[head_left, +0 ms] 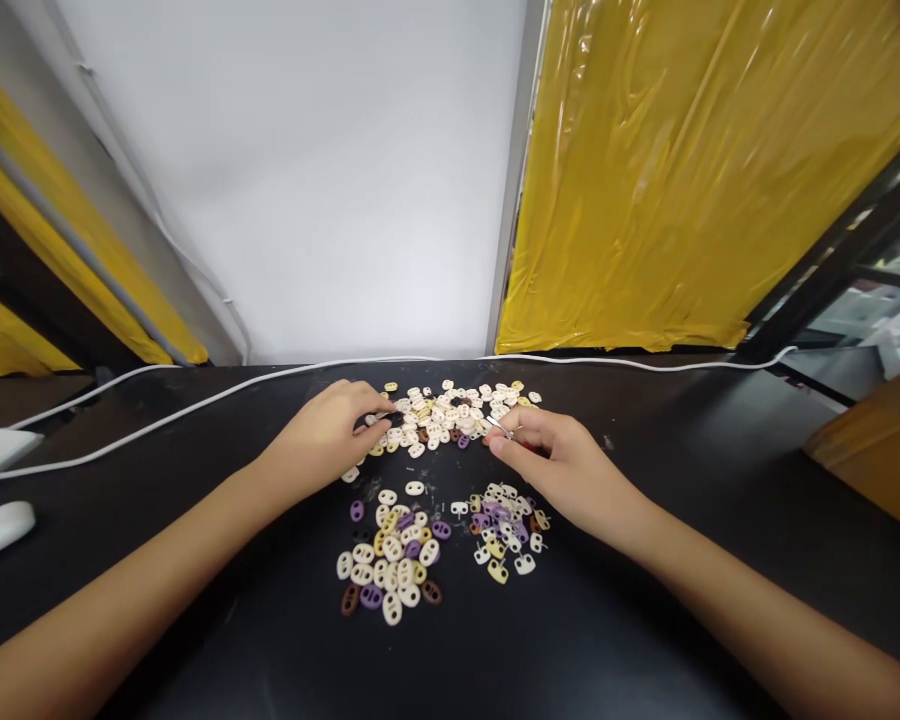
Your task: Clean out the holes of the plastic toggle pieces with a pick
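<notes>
Seemingly a workshop — heaped small parts point(445, 416); yellow sheeting point(675, 180).

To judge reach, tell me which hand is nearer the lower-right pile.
Right. The right hand is just beyond the pile; the left hand is farther off, beyond it and to the left.

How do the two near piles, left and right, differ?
The left pile holds smooth-edged ovals, while many pieces in the right pile have thin stalks sticking out. The left pile covers more of the black table than the right pile and reaches closer to the camera. Both mix cream, yellow, purple and brown pieces with holes.
</notes>
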`<control>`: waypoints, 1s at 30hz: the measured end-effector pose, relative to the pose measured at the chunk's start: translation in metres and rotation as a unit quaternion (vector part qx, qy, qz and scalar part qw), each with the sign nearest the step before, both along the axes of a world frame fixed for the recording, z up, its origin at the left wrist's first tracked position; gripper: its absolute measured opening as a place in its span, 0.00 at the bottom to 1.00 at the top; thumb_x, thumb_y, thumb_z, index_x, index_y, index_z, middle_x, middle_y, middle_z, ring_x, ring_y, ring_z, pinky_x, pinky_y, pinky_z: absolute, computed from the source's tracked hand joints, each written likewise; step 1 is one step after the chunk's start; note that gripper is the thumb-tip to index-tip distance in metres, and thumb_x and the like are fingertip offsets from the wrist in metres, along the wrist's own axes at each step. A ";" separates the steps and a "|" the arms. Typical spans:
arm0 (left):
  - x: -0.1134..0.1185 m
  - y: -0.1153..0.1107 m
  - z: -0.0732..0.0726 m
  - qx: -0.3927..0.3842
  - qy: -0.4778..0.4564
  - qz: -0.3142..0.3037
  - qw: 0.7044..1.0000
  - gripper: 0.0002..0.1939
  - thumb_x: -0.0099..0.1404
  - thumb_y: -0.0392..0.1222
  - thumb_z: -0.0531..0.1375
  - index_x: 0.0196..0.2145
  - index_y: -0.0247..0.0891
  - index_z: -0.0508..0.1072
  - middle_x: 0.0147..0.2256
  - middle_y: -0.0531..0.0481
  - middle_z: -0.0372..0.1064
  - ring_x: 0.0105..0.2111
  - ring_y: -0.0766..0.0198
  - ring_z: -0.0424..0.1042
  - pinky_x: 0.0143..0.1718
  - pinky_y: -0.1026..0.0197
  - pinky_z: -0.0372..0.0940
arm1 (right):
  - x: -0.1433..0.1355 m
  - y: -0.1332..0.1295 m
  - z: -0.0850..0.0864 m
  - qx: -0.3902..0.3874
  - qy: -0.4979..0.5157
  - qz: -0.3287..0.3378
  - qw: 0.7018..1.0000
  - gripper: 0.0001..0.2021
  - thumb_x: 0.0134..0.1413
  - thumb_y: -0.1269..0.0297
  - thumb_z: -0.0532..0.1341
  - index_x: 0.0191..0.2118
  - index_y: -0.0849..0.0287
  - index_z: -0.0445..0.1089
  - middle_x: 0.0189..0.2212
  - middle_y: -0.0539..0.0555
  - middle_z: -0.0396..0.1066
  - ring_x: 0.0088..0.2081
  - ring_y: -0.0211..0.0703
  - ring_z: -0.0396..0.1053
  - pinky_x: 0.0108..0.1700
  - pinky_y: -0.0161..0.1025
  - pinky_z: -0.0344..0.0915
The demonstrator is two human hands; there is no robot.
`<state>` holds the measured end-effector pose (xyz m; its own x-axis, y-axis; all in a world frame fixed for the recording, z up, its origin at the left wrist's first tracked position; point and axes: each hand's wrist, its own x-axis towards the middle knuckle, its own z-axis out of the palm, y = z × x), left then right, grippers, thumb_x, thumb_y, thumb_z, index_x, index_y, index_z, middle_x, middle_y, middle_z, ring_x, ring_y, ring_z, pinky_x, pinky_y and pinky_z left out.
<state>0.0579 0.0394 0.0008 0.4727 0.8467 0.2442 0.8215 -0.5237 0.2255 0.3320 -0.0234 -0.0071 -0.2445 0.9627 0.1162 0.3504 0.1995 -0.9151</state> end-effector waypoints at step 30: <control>0.059 -0.085 0.001 -0.328 -0.559 0.026 0.761 0.10 0.62 0.40 0.68 0.39 0.38 0.73 0.30 0.53 0.80 0.35 0.62 0.83 0.43 0.65 0.76 | -0.010 -0.027 0.005 0.100 -0.137 0.106 0.980 0.07 0.66 0.67 0.52 0.37 0.56 0.66 0.26 0.49 0.71 0.27 0.39 0.69 0.31 0.36 0.61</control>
